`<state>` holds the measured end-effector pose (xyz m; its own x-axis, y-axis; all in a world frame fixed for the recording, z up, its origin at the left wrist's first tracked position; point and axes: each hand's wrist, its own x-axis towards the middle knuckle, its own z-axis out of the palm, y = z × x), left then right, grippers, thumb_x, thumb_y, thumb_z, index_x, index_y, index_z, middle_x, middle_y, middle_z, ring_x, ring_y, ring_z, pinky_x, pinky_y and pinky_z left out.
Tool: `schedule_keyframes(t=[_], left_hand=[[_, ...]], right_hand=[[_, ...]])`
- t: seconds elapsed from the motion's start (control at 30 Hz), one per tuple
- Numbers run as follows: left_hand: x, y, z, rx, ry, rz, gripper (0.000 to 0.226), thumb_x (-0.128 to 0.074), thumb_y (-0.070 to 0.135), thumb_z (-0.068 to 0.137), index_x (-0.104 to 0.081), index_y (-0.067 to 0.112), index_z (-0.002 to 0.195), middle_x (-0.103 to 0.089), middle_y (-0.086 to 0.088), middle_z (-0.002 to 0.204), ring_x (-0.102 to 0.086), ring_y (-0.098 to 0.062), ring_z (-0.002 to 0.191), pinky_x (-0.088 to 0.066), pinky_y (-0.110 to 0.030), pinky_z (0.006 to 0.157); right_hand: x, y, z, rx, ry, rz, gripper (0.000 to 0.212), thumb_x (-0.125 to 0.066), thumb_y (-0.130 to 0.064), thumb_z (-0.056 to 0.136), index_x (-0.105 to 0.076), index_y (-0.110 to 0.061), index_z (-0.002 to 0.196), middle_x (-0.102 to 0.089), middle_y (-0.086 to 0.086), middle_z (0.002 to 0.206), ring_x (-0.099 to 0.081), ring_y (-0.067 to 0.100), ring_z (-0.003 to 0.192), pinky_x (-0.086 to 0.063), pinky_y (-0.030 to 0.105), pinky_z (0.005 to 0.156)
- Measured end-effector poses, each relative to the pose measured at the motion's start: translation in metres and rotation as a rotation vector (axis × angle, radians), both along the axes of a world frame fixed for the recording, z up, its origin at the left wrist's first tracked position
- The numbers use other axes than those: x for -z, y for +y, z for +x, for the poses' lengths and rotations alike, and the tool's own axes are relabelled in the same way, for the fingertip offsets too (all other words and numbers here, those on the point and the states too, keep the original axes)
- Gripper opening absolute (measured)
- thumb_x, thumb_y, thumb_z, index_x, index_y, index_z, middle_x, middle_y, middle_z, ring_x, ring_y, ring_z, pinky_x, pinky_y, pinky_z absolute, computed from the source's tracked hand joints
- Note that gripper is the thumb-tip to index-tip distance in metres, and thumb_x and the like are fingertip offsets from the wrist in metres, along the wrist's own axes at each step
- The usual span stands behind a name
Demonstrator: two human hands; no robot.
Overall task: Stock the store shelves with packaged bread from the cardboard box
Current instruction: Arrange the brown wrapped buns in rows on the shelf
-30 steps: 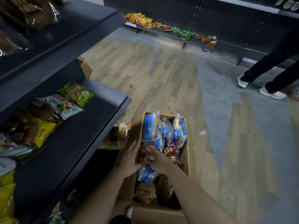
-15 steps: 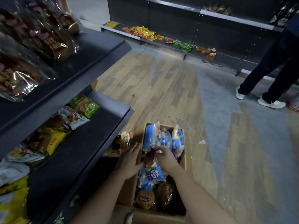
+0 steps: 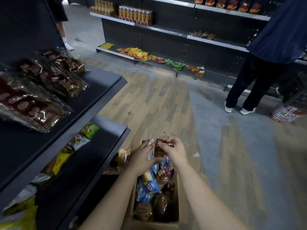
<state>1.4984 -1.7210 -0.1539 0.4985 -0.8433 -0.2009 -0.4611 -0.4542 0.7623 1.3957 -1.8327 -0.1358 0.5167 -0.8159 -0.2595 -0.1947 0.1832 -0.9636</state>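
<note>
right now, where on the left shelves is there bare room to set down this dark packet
Upper shelf: bare from the brown bread packs to its right end. Lower shelf: bare front strip, between the snack packets along the back and the front lip. Crowded: the cardboard box, full of bread under your dark packet.

Wooden floor, standing person, bottled drinks, snack packets

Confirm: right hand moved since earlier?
Yes. The right hand rose from inside the cardboard box to above its far end, pinching a dark packet.
</note>
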Motion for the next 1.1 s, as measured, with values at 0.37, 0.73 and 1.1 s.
schedule_keyframes(t=[0.37,0.73,1.1], left_hand=[[-0.039,-0.007,-0.024,-0.176,0.116,-0.174,0.081,-0.082,0.029,0.075,-0.04,0.026,0.144,-0.05,0.007,0.129,-0.051,-0.01,0.119,-0.04,-0.016,0.091],[-0.064,-0.007,-0.001,-0.38,0.006,-0.153,0.048,-0.065,0.053,0.054,-0.061,0.023,0.091,-0.06,-0.001,0.096,-0.061,-0.017,0.082,-0.049,-0.032,0.07],[-0.087,-0.022,-0.01,-0.306,0.167,-0.238,0.014,-0.072,0.036,0.087,-0.063,0.029,0.078,-0.073,0.004,0.077,-0.072,-0.014,0.071,-0.06,-0.043,0.074]], right_hand=[[-0.028,-0.005,-0.011,0.187,-0.197,0.127,0.034,-0.064,0.004,0.083,-0.043,-0.021,0.072,-0.045,0.009,0.077,-0.046,0.022,0.074,-0.041,0.039,0.066],[-0.056,0.001,-0.017,0.044,-0.183,0.217,0.021,-0.071,-0.012,0.087,-0.053,-0.012,0.097,-0.061,0.012,0.098,-0.064,0.025,0.085,-0.056,0.039,0.074],[-0.063,0.006,0.005,0.001,-0.353,0.132,0.022,-0.061,0.0,0.091,-0.05,-0.012,0.106,-0.062,0.009,0.096,-0.064,0.02,0.078,-0.056,0.036,0.066]])
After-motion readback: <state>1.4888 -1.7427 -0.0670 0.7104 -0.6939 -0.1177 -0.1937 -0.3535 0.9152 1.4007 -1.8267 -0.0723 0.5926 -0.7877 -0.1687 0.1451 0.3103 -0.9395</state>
